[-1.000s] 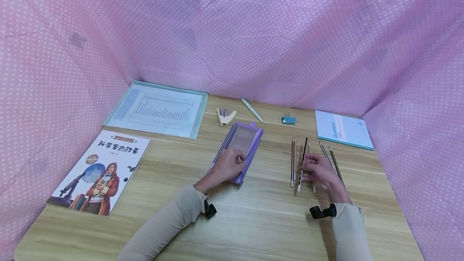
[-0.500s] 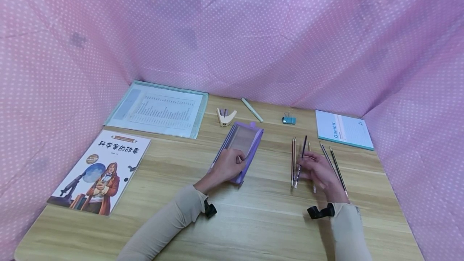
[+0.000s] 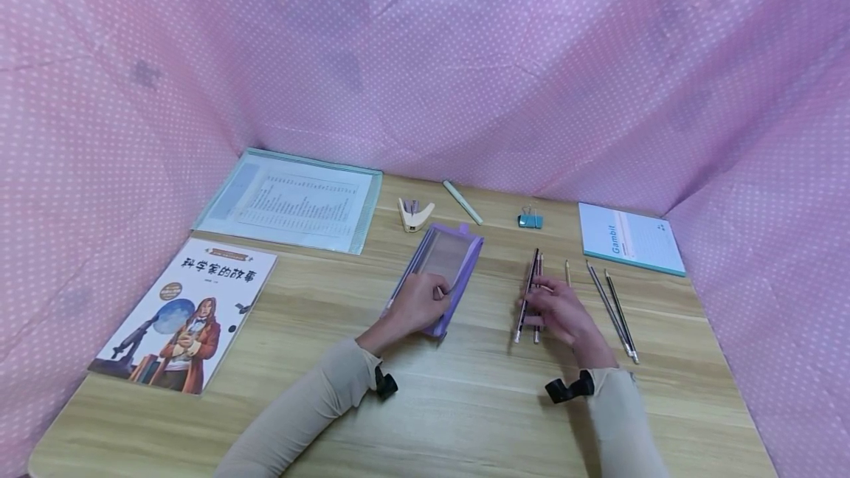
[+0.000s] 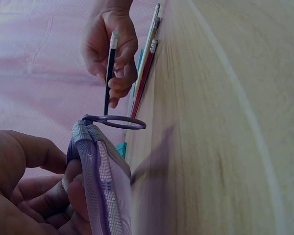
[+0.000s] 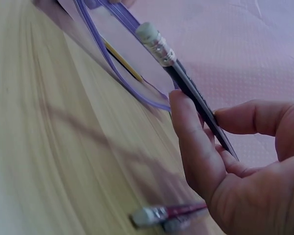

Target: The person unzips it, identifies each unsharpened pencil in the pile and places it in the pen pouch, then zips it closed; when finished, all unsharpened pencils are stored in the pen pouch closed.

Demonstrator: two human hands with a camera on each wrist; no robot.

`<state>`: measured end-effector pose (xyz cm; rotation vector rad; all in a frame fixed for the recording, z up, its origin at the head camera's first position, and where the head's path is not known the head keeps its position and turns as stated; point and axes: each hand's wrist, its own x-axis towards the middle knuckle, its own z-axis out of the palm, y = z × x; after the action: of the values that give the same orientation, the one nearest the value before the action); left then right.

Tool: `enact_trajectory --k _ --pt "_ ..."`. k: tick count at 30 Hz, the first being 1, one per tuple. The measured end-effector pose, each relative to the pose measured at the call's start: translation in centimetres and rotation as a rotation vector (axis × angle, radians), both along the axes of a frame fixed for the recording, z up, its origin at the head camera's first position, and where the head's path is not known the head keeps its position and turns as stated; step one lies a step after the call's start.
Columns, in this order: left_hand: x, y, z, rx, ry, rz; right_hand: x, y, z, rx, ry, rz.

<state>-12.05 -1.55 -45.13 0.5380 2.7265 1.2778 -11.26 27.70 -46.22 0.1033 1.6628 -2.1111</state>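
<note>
My left hand [image 3: 420, 302] grips the near part of a purple mesh zip pencil case [image 3: 446, 251] in the middle of the table. A ring-shaped zipper pull [image 4: 120, 121] sticks out from its end in the left wrist view. Through the case's side, the right wrist view shows a yellow-and-black pencil [image 5: 121, 59]. To the right, my right hand [image 3: 563, 313] pinches a dark pencil [image 5: 196, 100] between thumb and fingers, its white eraser end toward me. Reddish pencils [image 5: 179, 211] lie under that hand, partly hidden.
Two dark pencils [image 3: 610, 307] and a light one [image 3: 567, 271] lie right of the hand. Behind are a small stapler [image 3: 415, 217], a pale green pen [image 3: 462, 202], a teal binder clip [image 3: 530, 220] and a notebook [image 3: 631, 238]. A document folder [image 3: 292, 201] and book [image 3: 186, 316] lie left.
My right hand has moved left toward the pencil case with the dark pencil, passing over the reddish pencils. My left hand and the case have stayed in place.
</note>
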Motion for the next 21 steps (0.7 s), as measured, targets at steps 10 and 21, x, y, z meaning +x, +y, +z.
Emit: enact_trajectory --k 10,21 --pt "0.0 0.0 0.0 0.009 -0.007 0.005 -0.3 -2.5 0.0 -0.039 -0.029 0.034" --pt "0.0 0.0 0.0 0.014 0.015 0.005 -0.6 -5.2 -0.7 -0.014 -0.048 0.016"
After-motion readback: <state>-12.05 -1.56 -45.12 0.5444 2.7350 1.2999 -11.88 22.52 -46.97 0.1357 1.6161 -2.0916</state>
